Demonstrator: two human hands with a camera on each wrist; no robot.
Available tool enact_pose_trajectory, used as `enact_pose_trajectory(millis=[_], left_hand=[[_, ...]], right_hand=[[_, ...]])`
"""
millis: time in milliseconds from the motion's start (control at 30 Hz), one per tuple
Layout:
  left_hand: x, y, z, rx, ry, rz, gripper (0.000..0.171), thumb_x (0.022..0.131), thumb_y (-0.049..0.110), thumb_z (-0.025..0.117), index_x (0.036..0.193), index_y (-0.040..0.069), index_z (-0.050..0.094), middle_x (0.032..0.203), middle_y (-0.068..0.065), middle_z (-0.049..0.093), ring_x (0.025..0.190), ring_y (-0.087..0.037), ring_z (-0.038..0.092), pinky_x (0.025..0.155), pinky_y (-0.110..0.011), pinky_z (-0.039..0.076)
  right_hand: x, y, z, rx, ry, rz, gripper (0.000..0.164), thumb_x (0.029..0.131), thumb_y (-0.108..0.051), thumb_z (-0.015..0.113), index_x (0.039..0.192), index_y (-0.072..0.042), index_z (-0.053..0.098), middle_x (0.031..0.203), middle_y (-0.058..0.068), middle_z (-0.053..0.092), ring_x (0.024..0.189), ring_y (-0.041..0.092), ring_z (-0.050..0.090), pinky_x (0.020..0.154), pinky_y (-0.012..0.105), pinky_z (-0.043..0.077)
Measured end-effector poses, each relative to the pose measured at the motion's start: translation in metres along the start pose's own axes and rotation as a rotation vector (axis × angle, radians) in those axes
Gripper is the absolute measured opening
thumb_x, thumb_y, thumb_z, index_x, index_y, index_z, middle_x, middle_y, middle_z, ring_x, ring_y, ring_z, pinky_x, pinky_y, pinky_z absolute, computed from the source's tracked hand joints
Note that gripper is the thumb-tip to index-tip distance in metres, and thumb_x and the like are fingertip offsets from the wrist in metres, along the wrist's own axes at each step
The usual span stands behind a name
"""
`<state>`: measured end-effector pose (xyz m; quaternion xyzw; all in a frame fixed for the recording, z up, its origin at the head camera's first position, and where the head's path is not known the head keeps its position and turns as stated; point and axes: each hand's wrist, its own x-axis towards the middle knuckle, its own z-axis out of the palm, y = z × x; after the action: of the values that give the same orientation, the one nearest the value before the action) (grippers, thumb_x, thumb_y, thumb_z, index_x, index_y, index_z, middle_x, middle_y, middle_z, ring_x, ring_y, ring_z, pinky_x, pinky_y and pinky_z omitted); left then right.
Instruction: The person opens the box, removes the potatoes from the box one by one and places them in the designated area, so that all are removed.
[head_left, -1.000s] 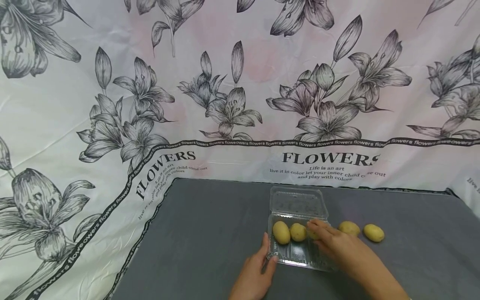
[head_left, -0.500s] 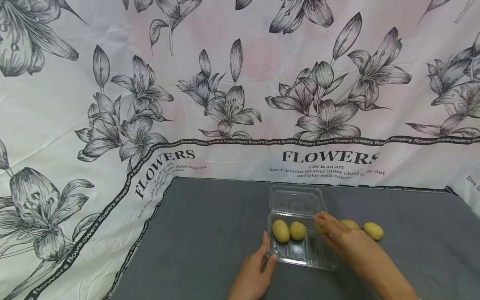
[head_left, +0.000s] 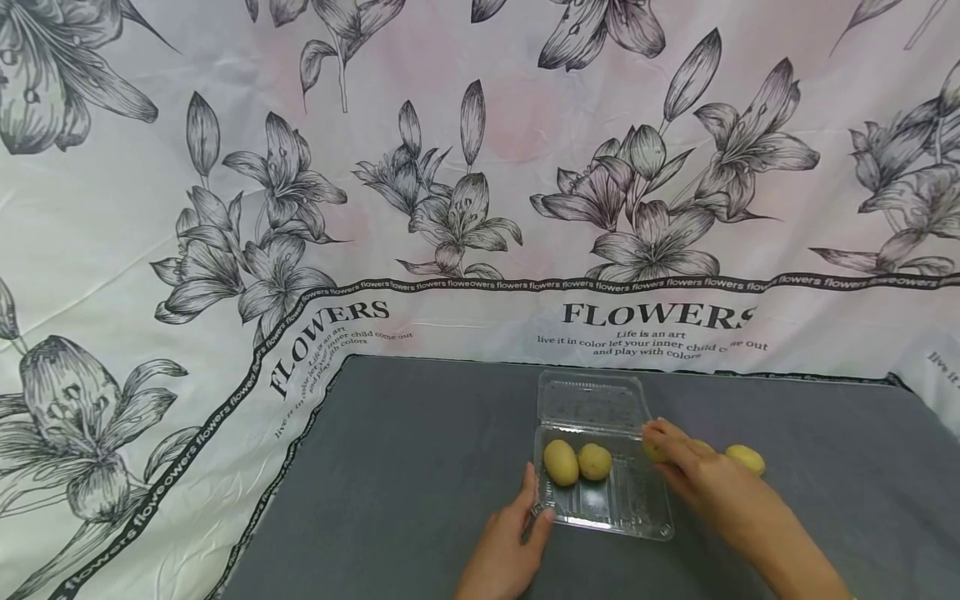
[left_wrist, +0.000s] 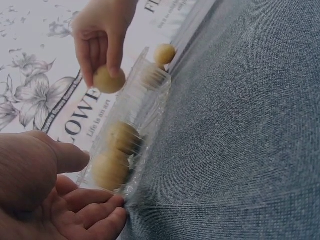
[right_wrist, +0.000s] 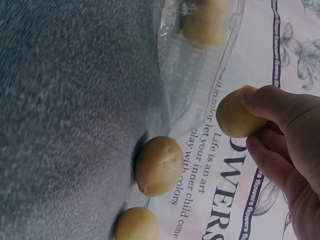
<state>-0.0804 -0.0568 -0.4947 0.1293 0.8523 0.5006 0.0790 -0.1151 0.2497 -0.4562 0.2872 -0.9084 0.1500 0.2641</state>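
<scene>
Potato (right_wrist: 235, 115), smooth-skinned, rounded, raised near right edge of clear box, pinched between thumb and fingers of right hand (head_left: 697, 467). Box (head_left: 645, 500): thin glossy plastic, ribbed floor, lid (head_left: 592, 400) hinged back. Two plump potatoes (head_left: 561, 463) inside, side by side. Left hand (head_left: 510, 542) at box's left end, thumb and fingers spread wide. Right of box, two oval potatoes (right_wrist: 159, 166) on grey, woven-looking tabletop (head_left: 412, 458). Behind, creased flower-printed cloth (head_left: 517, 125).

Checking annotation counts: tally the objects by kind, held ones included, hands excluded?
Potatoes: 5 (2 in the container, 1 in the right hand, 2 on the table)
Clear plastic container: 1
Total: 6
</scene>
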Motion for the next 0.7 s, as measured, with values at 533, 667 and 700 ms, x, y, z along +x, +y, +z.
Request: enact_pose_trajectory(millis=[533,667,700], left_hand=[[-0.003,0.001,0.000,-0.016,0.022,0.006,0.070,0.110,0.038,0.058,0.167,0.009,0.029,0.159,-0.017,0.050,0.135,-0.039,0.059,0.112,-0.056,0.049],[-0.003,0.000,0.000,-0.022,0.016,0.005,0.070,0.110,0.037,0.058,0.167,0.008,0.029,0.159,-0.018,0.049,0.135,-0.040,0.059,0.112,-0.056,0.049],[-0.003,0.000,0.000,-0.021,0.014,0.001,0.070,0.110,0.037,0.057,0.167,0.008,0.029,0.159,-0.018,0.049,0.134,-0.040,0.059,0.112,-0.056,0.049]], right_hand=[[-0.004,0.008,-0.004,0.013,-0.022,0.039,0.056,0.085,-0.007,0.086,0.137,-0.007,0.068,0.137,0.018,0.069,0.107,0.036,0.075,0.075,0.046,0.064],[-0.006,0.014,-0.001,0.004,0.036,0.009,0.044,0.109,-0.041,0.058,0.134,-0.007,0.070,0.131,0.016,0.072,0.103,0.034,0.076,0.073,0.044,0.063],[-0.006,0.015,-0.001,0.001,0.050,0.004,0.053,0.110,-0.049,0.047,0.133,-0.007,0.070,0.130,0.015,0.073,0.103,0.033,0.076,0.073,0.045,0.063]])
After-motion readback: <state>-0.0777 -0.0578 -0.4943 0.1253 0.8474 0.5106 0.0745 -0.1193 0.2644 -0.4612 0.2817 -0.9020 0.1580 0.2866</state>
